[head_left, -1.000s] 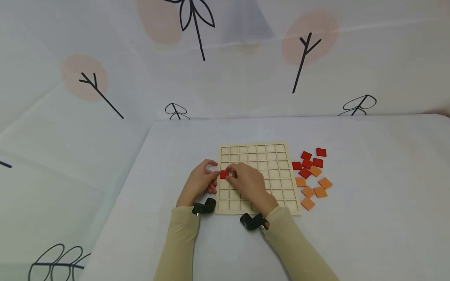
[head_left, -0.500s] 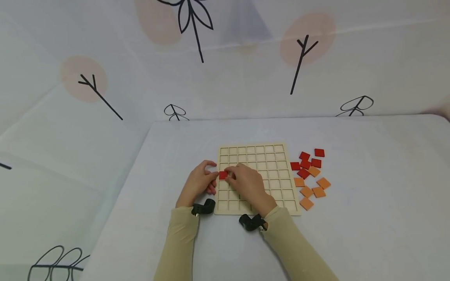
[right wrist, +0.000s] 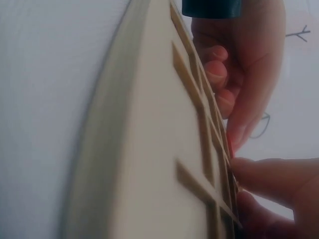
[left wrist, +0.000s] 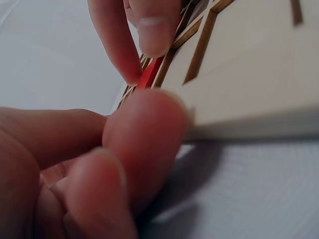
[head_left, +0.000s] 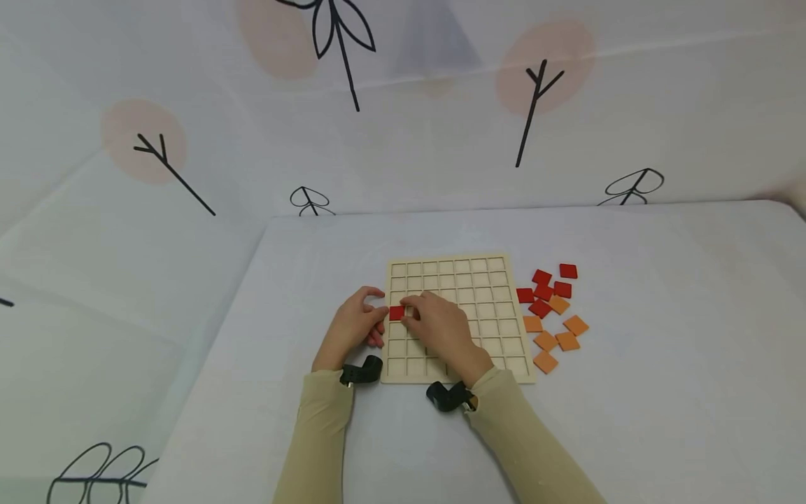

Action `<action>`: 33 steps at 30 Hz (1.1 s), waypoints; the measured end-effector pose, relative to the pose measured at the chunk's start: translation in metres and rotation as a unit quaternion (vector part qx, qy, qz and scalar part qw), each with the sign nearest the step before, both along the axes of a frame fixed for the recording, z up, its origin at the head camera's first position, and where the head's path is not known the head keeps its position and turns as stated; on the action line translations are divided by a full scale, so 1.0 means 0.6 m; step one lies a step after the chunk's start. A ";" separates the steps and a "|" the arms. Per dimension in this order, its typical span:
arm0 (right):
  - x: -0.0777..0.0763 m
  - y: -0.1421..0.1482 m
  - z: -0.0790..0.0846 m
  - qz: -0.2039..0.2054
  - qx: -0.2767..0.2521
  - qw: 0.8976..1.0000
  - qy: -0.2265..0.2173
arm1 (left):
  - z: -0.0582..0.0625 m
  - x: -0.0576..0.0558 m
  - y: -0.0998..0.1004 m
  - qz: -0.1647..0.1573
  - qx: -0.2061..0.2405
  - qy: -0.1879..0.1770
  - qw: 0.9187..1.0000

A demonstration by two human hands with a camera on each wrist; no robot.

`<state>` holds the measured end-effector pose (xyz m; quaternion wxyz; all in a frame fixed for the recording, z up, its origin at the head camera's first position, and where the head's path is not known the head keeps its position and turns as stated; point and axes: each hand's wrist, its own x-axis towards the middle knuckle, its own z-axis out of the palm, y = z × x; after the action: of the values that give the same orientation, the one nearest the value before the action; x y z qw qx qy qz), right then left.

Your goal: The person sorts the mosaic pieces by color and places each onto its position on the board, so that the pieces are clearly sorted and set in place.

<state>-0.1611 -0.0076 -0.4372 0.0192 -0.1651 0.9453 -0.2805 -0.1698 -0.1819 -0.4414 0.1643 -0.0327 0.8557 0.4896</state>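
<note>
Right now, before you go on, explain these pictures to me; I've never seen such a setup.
There is no robot here, just a person's left hand and right hand at work. The wide picture comes from a camera worn on the head, looking forward and down. The two close-ups come from the black wrist cameras, one on each arm.

On the white tabletop lies a pale grid board. To its right are six loose red tiles and six loose orange tiles.

The right hand's thumb and finger appear to pinch a single red tile at the board's leftmost column. The left hand's fingertips are close beside that tile; whether they touch it is hard to tell.
</note>
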 end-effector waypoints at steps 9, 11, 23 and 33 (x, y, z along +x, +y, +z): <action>-0.012 0.022 0.003 0.034 -0.078 0.995 -0.048 | 0.004 0.000 -0.001 0.003 -0.001 -0.004 1.000; -0.014 0.028 0.005 0.044 -0.092 0.993 -0.063 | 0.004 0.000 -0.001 0.006 0.000 -0.006 1.000; -0.026 0.090 0.015 0.033 -0.138 0.984 -0.107 | 0.002 0.000 -0.001 0.012 0.004 -0.014 1.000; -0.036 0.151 0.029 -0.005 -0.161 0.983 -0.093 | 0.000 -0.001 0.000 0.010 0.014 -0.015 1.000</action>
<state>-0.1825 0.0831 -0.4196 0.0790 -0.1349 0.8827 -0.4432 -0.1705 -0.1817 -0.4413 0.1729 -0.0463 0.8461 0.5021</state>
